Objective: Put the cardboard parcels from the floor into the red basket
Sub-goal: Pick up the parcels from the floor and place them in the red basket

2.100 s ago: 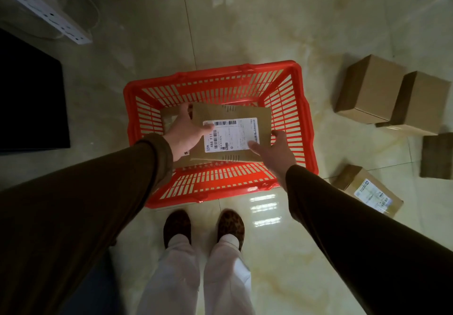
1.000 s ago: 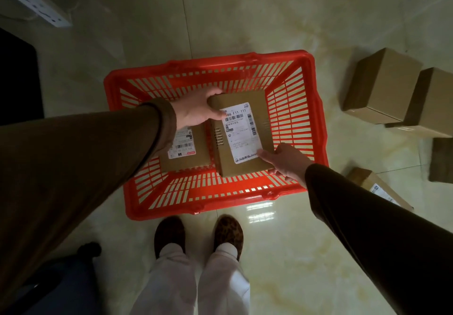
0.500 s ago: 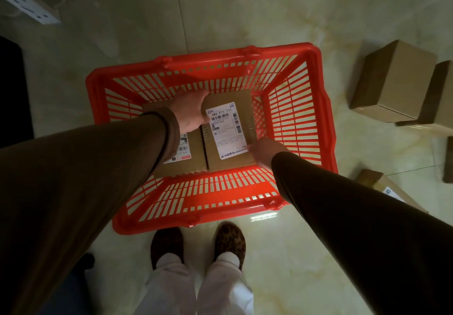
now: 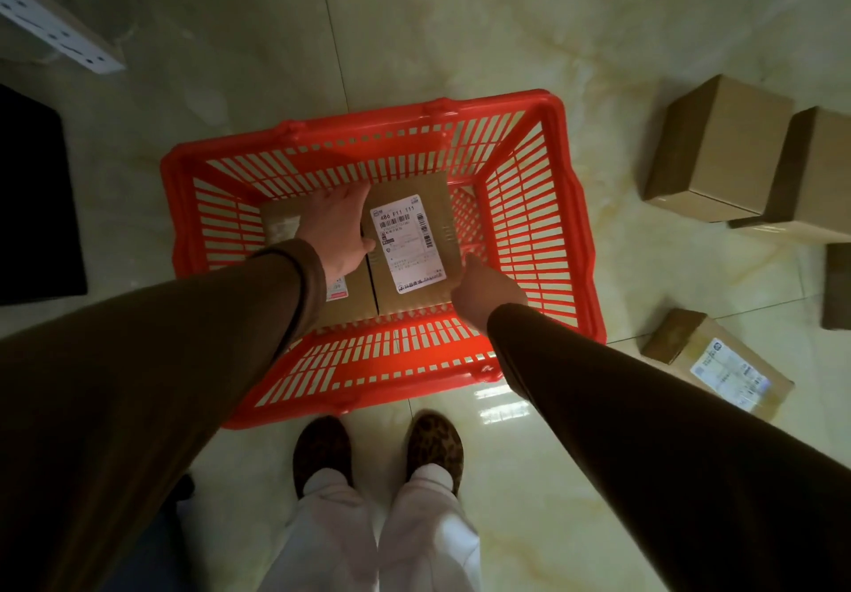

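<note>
The red basket (image 4: 571,223) stands on the floor in front of my feet. Two flat cardboard parcels lie side by side on its bottom. The right one, the labelled parcel (image 4: 410,241), shows a white shipping label on top. My left hand (image 4: 338,227) grips its left edge with the thumb on top. My right hand (image 4: 483,287) holds its near right corner, fingers hidden. The left parcel (image 4: 278,223) is mostly covered by my left hand and sleeve. More parcels lie on the floor to the right: a plain box (image 4: 718,149), a second box (image 4: 815,177), a labelled box (image 4: 718,361).
Another dark box (image 4: 838,287) is cut off at the right edge. A white power strip (image 4: 55,25) lies at the far left, and a black panel (image 4: 32,195) sits on the left. My feet (image 4: 377,446) stand just behind the basket's near rim.
Both hands turned the labelled parcel lengthwise and lowered it into the basket, beside the parcel lying there. The view shifted slightly.
</note>
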`<control>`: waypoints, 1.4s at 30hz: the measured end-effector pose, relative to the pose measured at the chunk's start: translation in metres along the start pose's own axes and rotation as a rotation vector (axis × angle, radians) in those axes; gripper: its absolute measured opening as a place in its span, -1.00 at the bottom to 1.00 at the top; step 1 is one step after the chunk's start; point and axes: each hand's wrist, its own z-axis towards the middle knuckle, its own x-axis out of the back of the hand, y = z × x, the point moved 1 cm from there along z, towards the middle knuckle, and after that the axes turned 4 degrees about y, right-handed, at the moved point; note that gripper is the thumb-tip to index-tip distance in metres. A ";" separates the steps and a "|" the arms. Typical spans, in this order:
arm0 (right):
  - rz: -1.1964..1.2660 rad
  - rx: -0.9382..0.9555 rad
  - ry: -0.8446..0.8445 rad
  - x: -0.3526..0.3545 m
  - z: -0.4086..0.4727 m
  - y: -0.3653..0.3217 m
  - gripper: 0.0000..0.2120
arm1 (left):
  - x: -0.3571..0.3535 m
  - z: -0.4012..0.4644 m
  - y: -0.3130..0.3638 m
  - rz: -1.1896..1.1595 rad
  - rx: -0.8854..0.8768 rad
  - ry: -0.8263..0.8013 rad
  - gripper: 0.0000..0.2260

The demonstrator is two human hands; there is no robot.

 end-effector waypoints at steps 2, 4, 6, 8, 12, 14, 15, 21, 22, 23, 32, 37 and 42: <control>0.038 0.033 0.054 0.014 -0.021 0.000 -0.56 | 0.012 -0.023 0.006 -0.053 0.037 -0.005 -0.24; 0.085 0.056 0.107 0.030 -0.045 0.002 -0.56 | 0.025 -0.050 0.015 -0.119 0.076 -0.021 -0.26; 0.149 0.075 0.159 0.046 -0.071 0.006 -0.60 | 0.039 -0.078 0.027 -0.165 0.092 -0.030 -0.28; 0.197 0.088 0.200 0.060 -0.101 0.014 -0.62 | 0.056 -0.105 0.040 -0.189 0.087 -0.005 -0.30; 0.232 0.084 0.320 0.083 -0.156 0.044 -0.56 | 0.083 -0.157 0.064 -0.245 0.069 0.032 -0.34; 0.243 0.073 0.338 0.088 -0.177 0.063 -0.54 | 0.090 -0.180 0.076 -0.296 0.080 0.078 -0.40; 0.234 0.075 0.334 0.089 -0.186 0.073 -0.53 | 0.092 -0.190 0.082 -0.303 0.091 0.086 -0.41; 0.258 0.091 0.343 0.088 -0.226 0.146 -0.57 | 0.081 -0.236 0.135 -0.202 0.094 0.109 -0.40; 0.254 0.106 0.341 0.089 -0.231 0.158 -0.56 | 0.078 -0.243 0.147 -0.195 0.095 0.123 -0.39; 0.252 0.119 0.335 0.091 -0.236 0.172 -0.56 | 0.073 -0.249 0.161 -0.182 0.090 0.129 -0.39; 0.252 0.127 0.337 0.124 -0.248 0.280 -0.60 | 0.046 -0.271 0.281 -0.279 0.050 0.153 -0.39; 0.304 0.060 0.352 0.140 -0.241 0.320 -0.63 | 0.033 -0.256 0.330 -0.321 0.029 0.105 -0.39; 0.295 0.032 0.361 0.158 -0.229 0.357 -0.64 | 0.023 -0.237 0.372 -0.332 0.029 0.095 -0.40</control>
